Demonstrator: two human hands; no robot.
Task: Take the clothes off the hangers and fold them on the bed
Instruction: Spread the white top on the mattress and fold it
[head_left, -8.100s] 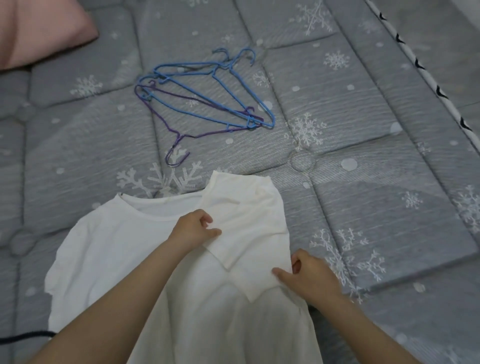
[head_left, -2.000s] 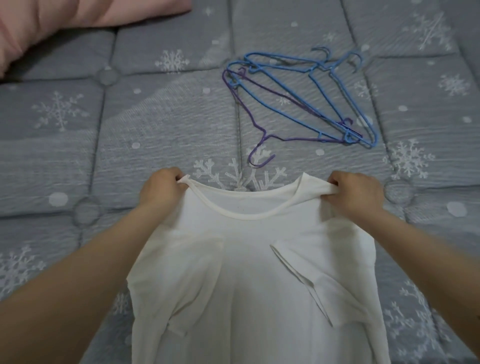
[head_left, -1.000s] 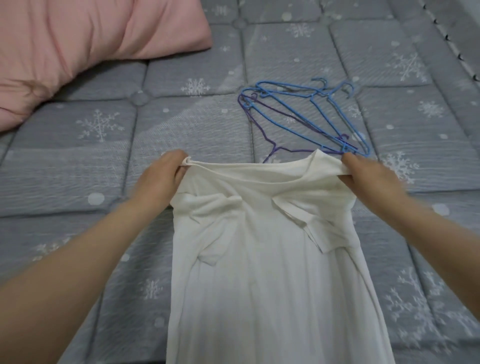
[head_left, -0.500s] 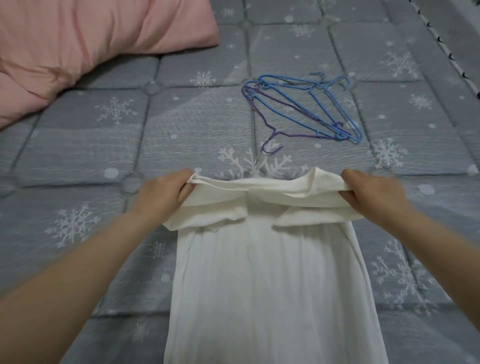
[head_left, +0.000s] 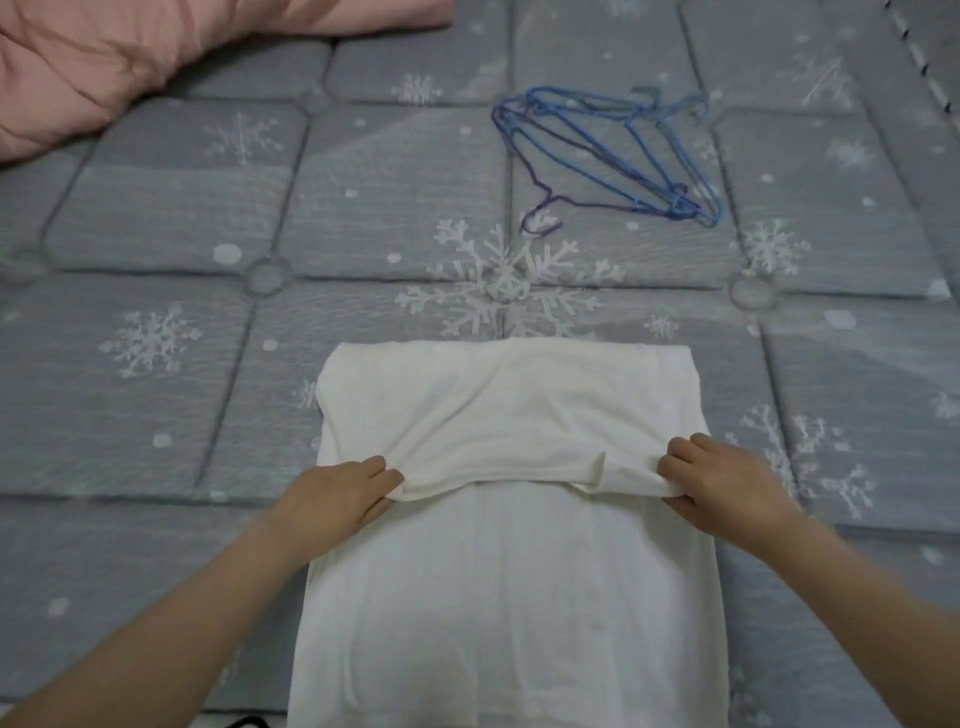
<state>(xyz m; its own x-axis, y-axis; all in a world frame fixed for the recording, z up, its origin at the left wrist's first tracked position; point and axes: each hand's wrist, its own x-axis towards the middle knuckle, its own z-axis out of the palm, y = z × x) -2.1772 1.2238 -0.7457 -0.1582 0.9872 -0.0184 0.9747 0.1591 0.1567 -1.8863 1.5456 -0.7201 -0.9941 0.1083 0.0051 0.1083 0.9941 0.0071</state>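
Nearest, the white shirt (head_left: 509, 597) lies flat on the grey bed (head_left: 156, 415), its top edge doubled over and pinched at either corner by the left hand (head_left: 340, 493) and right hand (head_left: 722, 480), fingers curled, with empty hangers (head_left: 613, 156) beyond.

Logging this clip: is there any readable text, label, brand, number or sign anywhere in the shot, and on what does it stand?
None can be read.
White shirt, pinched at its folded edge by the left hand and right hand: no print or tag showing.
Grey bedcover: snowflakes and dots only, no words.
Wire hangers: no marking visible.
Pink pillow: plain.
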